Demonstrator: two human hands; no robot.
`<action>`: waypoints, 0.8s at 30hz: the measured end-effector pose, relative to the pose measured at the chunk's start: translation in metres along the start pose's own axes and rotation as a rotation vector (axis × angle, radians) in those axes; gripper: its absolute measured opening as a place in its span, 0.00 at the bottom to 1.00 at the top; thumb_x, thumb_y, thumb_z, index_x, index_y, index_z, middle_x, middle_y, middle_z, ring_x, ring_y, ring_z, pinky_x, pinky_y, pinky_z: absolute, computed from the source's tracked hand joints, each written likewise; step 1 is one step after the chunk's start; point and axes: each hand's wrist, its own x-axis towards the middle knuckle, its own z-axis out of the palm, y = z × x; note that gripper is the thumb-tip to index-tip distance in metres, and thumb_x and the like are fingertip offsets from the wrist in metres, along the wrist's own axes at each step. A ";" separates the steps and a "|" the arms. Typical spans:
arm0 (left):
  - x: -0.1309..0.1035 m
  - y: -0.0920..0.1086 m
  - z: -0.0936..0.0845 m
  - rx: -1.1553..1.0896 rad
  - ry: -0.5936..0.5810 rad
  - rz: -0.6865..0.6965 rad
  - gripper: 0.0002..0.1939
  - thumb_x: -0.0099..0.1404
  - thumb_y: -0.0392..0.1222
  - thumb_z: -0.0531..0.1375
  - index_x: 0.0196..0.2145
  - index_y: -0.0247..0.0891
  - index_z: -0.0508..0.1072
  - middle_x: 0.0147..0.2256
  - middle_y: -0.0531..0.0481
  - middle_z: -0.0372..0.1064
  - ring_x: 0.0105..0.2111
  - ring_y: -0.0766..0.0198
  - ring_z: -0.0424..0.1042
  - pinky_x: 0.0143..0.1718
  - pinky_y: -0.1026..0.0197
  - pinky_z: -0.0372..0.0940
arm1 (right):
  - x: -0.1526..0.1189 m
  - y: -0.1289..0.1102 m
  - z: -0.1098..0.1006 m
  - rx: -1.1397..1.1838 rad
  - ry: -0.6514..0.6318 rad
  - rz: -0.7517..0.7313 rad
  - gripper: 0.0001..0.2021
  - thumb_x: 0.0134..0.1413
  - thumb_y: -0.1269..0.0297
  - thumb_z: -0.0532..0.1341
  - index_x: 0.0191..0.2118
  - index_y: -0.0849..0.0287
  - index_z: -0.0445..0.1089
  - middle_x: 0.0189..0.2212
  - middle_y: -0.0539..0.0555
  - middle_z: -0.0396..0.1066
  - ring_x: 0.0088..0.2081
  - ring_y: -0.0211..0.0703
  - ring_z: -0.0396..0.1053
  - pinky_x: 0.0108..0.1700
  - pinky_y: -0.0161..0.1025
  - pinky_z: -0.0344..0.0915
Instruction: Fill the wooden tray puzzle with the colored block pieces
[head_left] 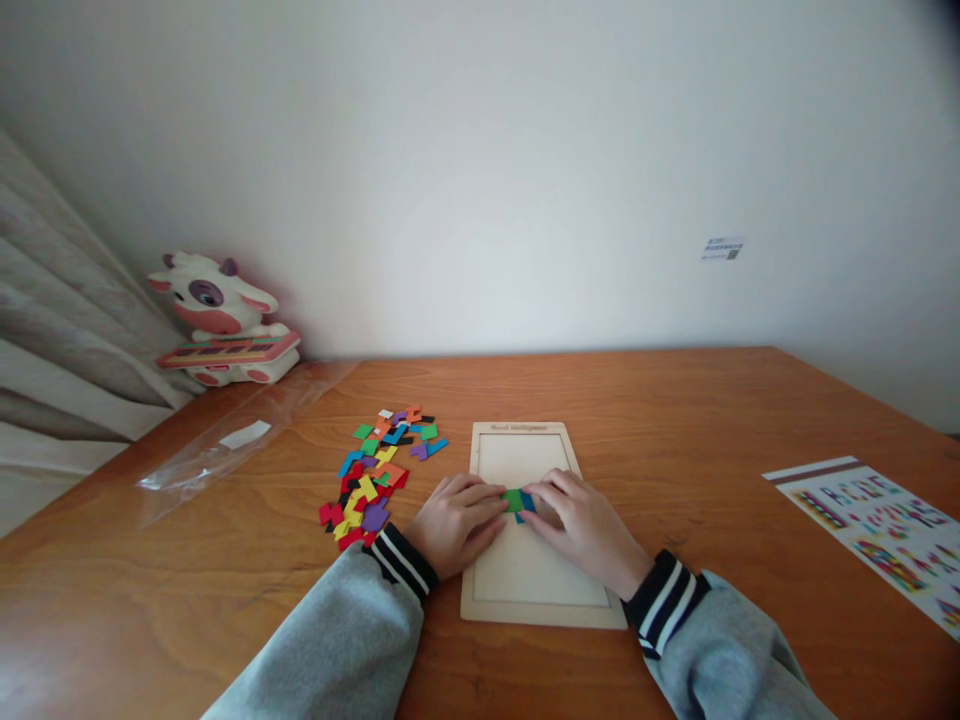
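A pale wooden puzzle board [541, 606] lies on the table in front of me. Over its middle, a green puzzle piece [513, 500] and a blue puzzle piece [528, 502] sit edge to edge. My left hand [461, 520] comes in from the left, its closed fingertips gripping the green piece. From the other side, my right hand [585, 520] pinches the blue piece between thumb and fingers. Parts of both pieces are hidden under the fingertips. Left of the board is a loose heap of coloured puzzle pieces [367, 488], close to my left wrist.
A printed pattern sheet [862, 520] lies on the wooden table [690, 430] at right. A clear plastic bag [247, 445] with a white label spreads out at left. Behind it stands a cow-shaped toy keyboard [225, 325], beside a curtain [67, 330]. The wall borders the table's back edge.
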 end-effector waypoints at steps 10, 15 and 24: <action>0.001 0.000 -0.001 -0.018 -0.015 0.010 0.15 0.70 0.44 0.55 0.51 0.43 0.74 0.50 0.45 0.74 0.49 0.55 0.70 0.49 0.50 0.68 | -0.001 0.000 0.002 -0.018 0.026 0.005 0.09 0.58 0.61 0.63 0.44 0.55 0.72 0.36 0.56 0.70 0.39 0.49 0.71 0.42 0.45 0.71; 0.000 0.001 0.000 -0.041 -0.050 0.007 0.17 0.69 0.44 0.56 0.54 0.43 0.72 0.53 0.46 0.71 0.51 0.53 0.68 0.51 0.48 0.66 | -0.001 0.001 0.003 -0.026 0.004 0.006 0.10 0.59 0.60 0.63 0.45 0.55 0.72 0.37 0.56 0.69 0.39 0.49 0.71 0.42 0.47 0.71; -0.002 -0.030 -0.002 0.118 0.281 -0.249 0.09 0.68 0.39 0.57 0.43 0.40 0.75 0.49 0.44 0.71 0.48 0.54 0.69 0.51 0.46 0.67 | -0.001 0.003 0.003 0.083 0.031 -0.077 0.14 0.60 0.61 0.62 0.51 0.53 0.70 0.47 0.56 0.72 0.48 0.50 0.70 0.52 0.51 0.69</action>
